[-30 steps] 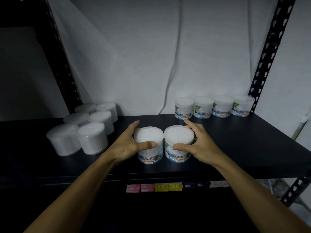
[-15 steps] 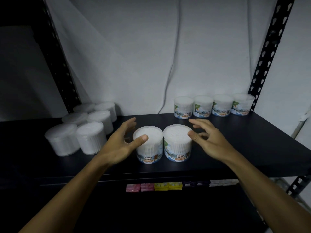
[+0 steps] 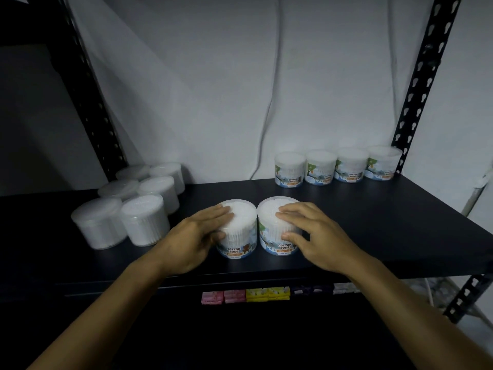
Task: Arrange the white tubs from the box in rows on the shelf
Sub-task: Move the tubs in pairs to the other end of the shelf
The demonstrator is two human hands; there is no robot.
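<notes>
Step in hand, as I read it: taking hold of the two front tubs to carry them back into a row.

Left hand (image 3: 196,240) lies over the left front tub (image 3: 238,231) at lower centre of the frame, fingers across the lid, thumb on the near wall. I call this grip closed around the tub. Right hand (image 3: 314,233) does the same on the right front tub (image 3: 277,228): fingers on the lid, thumb on the label side. The two tubs stand upright and touching, near the front edge of the shelf (image 3: 386,222).

Next move, my judgement: lift or slide both toward the back, next to the row by the wall, keeping them upright and labels forward.

Count:
- labelled tubs in the back row (image 3: 337,166), right of centre: 4
- labelled tubs under my hands: 2
- plain tubs in the cluster (image 3: 128,204) at mid left: 6, in two files
- total: 12

The box is not in view.
</notes>
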